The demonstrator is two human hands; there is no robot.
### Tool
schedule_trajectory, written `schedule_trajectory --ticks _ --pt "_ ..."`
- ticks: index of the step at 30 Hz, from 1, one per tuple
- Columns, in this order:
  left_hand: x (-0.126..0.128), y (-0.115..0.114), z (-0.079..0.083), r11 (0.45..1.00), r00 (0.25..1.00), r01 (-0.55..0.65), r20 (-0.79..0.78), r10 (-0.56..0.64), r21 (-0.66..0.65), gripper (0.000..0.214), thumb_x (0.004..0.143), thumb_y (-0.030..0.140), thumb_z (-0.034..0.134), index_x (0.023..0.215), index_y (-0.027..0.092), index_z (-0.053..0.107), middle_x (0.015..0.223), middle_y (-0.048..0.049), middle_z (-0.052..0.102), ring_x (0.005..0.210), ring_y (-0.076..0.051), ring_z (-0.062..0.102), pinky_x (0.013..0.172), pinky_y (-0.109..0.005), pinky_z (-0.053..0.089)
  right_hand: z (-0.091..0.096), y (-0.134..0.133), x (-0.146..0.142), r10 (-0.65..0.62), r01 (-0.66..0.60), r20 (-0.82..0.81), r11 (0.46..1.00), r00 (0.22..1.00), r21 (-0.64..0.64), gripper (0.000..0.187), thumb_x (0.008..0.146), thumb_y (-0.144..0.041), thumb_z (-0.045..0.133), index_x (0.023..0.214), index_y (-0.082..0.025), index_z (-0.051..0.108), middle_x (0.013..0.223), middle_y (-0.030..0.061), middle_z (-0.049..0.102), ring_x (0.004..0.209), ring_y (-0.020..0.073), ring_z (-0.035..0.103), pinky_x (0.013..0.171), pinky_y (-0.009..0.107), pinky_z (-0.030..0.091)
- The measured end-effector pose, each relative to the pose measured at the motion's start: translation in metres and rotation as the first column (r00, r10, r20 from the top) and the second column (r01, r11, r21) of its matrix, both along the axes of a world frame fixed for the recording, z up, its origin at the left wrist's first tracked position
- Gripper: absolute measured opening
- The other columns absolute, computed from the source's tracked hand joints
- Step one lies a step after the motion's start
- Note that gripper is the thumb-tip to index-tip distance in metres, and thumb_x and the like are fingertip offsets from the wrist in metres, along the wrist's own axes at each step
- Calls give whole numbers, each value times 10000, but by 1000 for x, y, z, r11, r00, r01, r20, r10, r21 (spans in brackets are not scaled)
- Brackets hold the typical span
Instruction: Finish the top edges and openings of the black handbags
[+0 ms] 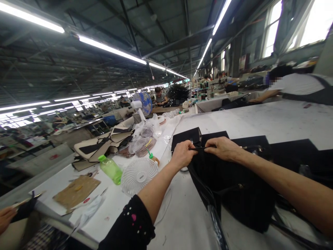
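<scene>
A large black bag (231,194) with a long handle (217,225) stands on the white table below my arms. My left hand (183,152) pinches the bag's upper edge at its far left. Close beside it, my right hand (221,147) grips the same edge between thumb and fingers. Behind my hands are a black box-like piece (186,135) and several more black pieces (291,152) that reach away to the right. The bag's inside looks dark, and what lies in it cannot be made out.
Left of my arm are a white fan (140,177), a green bottle (110,169), a small glue bottle (154,158) and cardboard (76,191). Beige and black pieces (96,146) pile up behind, near a blue fan (145,103). Co-workers sit right (301,86) and far; another's hand (6,218) shows lower left.
</scene>
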State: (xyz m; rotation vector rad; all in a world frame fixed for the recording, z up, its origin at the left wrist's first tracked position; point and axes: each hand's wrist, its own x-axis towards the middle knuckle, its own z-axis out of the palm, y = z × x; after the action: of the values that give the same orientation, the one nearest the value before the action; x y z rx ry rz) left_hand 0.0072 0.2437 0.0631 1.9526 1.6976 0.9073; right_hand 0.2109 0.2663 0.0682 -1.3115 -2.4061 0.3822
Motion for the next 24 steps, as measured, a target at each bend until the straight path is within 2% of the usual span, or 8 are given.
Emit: schedule_trajectory --ticks 3,7,11,15,20,24 --pt "-3 2 -2 1000 1000 1 1 -1 -8 81 726 198 764 771 183 698 710 32 664 689 -126 574 642 -231 398 4 -2 -8 -39 38 46 999 998 22 224 974 -363 633 873 -170 686 850 10 694 807 175 657 807 373 533" --pt "-6 1 -2 999 1000 23 15 -23 -22 188 712 204 788 897 198 760 840 20 739 786 -134 636 719 -227 439 6 -7 -15 -65 59 88 996 994 63 236 979 -376 629 877 -170 681 862 15 691 844 182 663 834 390 537" --pt "-4 -6 2 998 998 49 -29 -50 -35 181 756 386 776 838 227 806 728 17 723 707 -154 614 637 -247 415 5 -13 -17 -51 41 106 995 993 95 220 981 -360 628 885 -170 684 896 20 700 883 188 667 853 396 537" --pt "1 -10 7 998 992 55 -116 -53 17 155 811 356 721 799 232 813 724 11 729 737 -162 624 658 -247 417 2 -15 -18 -51 37 120 992 991 121 214 985 -345 626 878 -167 679 904 24 699 901 191 670 864 404 541" --pt "2 -13 10 999 991 25 -131 -21 28 129 794 336 737 817 236 815 741 8 748 746 -171 646 681 -250 436 2 -19 -16 -51 37 113 992 992 125 186 993 -333 617 953 -164 686 944 31 703 898 189 676 848 401 555" --pt "-3 -23 9 999 990 8 -142 -1 48 146 821 335 709 849 224 800 783 5 759 749 -167 653 694 -251 440 5 -29 -16 1 -13 90 990 996 138 185 1004 -312 594 1092 -174 678 1056 49 705 965 207 673 880 426 545"
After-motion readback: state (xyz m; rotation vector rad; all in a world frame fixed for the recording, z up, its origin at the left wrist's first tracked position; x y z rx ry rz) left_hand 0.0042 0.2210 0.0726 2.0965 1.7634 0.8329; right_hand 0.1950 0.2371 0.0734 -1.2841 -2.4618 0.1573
